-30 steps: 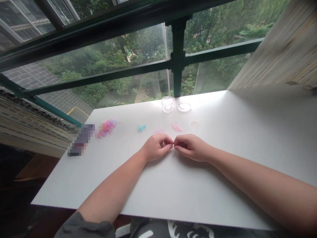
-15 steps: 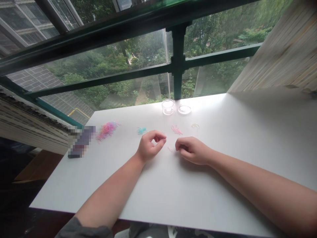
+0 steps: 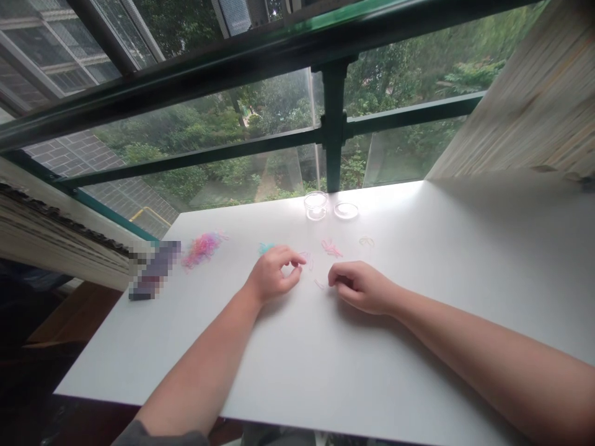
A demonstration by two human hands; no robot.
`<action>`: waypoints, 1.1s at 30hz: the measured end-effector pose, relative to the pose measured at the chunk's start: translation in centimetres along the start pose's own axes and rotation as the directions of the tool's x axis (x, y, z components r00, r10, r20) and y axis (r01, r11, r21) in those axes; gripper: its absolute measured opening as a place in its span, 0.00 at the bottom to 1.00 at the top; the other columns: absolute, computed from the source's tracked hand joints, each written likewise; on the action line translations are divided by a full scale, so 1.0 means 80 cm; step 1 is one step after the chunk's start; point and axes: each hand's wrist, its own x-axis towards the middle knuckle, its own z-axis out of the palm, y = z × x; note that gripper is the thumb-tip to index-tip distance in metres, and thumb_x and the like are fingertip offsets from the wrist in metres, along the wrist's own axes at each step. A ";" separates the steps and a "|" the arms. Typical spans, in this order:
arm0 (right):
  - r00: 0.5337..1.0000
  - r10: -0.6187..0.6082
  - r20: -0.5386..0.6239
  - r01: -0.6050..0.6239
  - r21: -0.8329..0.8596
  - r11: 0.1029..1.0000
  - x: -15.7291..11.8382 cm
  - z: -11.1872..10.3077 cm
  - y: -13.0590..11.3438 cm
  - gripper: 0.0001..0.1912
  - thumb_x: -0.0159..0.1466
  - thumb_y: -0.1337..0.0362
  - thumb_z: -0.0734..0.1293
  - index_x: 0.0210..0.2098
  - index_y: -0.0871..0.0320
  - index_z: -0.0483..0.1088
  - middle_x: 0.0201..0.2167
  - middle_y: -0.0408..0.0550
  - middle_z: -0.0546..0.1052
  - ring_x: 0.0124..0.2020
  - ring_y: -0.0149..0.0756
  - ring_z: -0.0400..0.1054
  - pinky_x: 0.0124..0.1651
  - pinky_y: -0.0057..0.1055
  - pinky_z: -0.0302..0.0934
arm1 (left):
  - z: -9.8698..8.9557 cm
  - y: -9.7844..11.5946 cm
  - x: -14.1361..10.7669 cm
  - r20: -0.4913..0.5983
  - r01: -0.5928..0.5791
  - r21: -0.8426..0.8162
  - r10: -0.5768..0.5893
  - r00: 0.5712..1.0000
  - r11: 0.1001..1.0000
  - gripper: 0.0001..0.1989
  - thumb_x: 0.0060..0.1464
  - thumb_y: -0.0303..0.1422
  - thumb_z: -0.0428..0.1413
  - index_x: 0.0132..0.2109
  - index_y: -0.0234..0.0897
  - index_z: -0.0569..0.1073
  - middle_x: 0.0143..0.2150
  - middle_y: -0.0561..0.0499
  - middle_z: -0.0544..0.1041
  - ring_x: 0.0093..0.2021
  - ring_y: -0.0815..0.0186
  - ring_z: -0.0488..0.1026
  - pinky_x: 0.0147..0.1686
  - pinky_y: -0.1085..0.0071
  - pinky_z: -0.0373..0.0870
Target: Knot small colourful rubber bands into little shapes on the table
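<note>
My left hand (image 3: 276, 272) hovers over the white table, thumb and index finger apart with nothing between their tips. Right beside those fingertips lie a few pale pink-lilac loops that look like small elastic bands (image 3: 311, 264). My right hand (image 3: 360, 287) rests on the table with its fingers loosely curled in, and I see nothing in them. A single pale pink band (image 3: 318, 284) lies just left of its fingertips. Farther back are a small pile of pink bands (image 3: 331, 249) and a turquoise pile (image 3: 266, 248), the latter partly hidden behind my left hand.
A large mixed heap of coloured bands (image 3: 203, 249) lies at the left, near a pixelated object (image 3: 155, 271). By the window stand a clear round container (image 3: 316, 206) and its likely lid (image 3: 346, 211). Some pale yellowish bands (image 3: 367, 241) lie right of the pink pile.
My left thumb and index finger have parted, and the hand has shifted slightly left, uncovering the pale loops by its tips. My right hand has stayed nearly still. The camera view has tilted slightly.
</note>
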 end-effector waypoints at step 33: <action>0.991 0.046 -0.122 -0.050 -0.028 0.998 0.003 0.003 -0.002 0.02 0.57 0.67 0.63 0.30 0.59 0.66 0.21 0.39 0.66 0.21 0.26 0.56 0.25 0.23 0.52 | 0.021 0.025 0.003 0.223 0.063 -0.061 -0.048 0.974 0.996 0.06 0.57 0.29 0.47 0.34 0.36 0.68 0.33 0.49 0.71 0.36 0.65 0.67 0.38 0.67 0.65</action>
